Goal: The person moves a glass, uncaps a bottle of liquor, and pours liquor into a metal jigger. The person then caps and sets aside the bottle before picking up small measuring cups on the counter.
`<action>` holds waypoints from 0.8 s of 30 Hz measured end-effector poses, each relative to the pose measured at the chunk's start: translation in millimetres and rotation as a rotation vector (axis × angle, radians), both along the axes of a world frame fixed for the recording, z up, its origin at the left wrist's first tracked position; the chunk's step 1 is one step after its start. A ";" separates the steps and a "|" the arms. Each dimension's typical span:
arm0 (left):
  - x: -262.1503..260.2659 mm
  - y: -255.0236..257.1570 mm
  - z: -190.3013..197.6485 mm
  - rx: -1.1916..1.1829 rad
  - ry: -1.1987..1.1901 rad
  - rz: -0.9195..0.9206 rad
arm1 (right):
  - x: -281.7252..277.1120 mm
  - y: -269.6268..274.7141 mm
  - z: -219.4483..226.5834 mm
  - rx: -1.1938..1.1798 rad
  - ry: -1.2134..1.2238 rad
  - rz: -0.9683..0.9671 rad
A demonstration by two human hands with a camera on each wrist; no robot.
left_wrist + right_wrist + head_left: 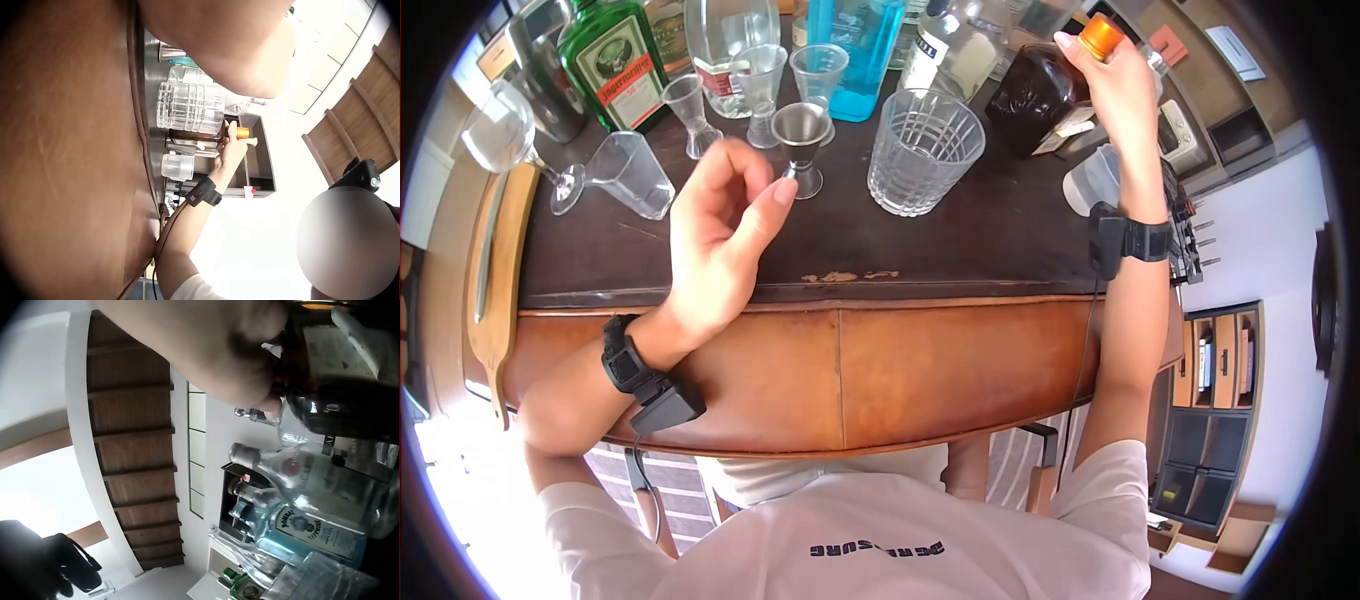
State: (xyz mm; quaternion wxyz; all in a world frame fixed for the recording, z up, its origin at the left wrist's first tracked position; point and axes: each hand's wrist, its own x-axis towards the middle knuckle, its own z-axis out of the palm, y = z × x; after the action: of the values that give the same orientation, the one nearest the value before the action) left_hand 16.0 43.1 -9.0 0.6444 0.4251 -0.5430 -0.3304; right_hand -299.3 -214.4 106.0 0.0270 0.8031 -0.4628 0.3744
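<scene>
My right hand (1122, 95) grips the neck of a dark brown bottle (1035, 100) just below its orange cap (1100, 37); the bottle is also close in the right wrist view (344, 394). Loosely curled, the fingers of my left hand (720, 235) hold nothing visible. Its thumb tip overlaps the view of a metal jigger (802, 150); whether they touch I cannot tell. Between the hands stands an empty cut-glass tumbler (925, 160). In the left wrist view, the tumbler (190, 107) is in front of the bottle, and my right hand (232, 153) is at the bottle's neck.
Small clear glasses (690, 110), a green bottle (615, 65), a blue bottle (855, 60) and other clear bottles line the back. At left are a stemmed glass (500, 130), an angular glass (632, 178) and a wooden board (500, 290). A plastic cup (1090, 182) stands by my right wrist.
</scene>
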 end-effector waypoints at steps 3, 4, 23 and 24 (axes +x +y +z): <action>-1.5 -5.0 -5.5 -0.008 0.023 0.068 | 7.8 -11.2 -10.7 0.011 0.001 -0.022; -1.0 -6.0 -6.7 0.000 0.006 0.099 | 9.1 -15.0 -14.0 0.030 -0.030 -0.049; 9.0 -29.6 -5.8 0.344 -0.332 0.057 | 92.0 112.3 -32.3 -0.012 0.334 0.728; 8.8 -30.0 -3.3 0.363 -0.366 0.053 | 91.5 110.6 -35.9 0.047 0.410 0.714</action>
State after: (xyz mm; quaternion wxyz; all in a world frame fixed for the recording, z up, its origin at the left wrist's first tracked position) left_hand 24.8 13.1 -12.4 0.4570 0.6008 -0.5708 -0.3231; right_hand -207.8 -103.7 70.1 -0.0313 0.9716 -0.1484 0.1817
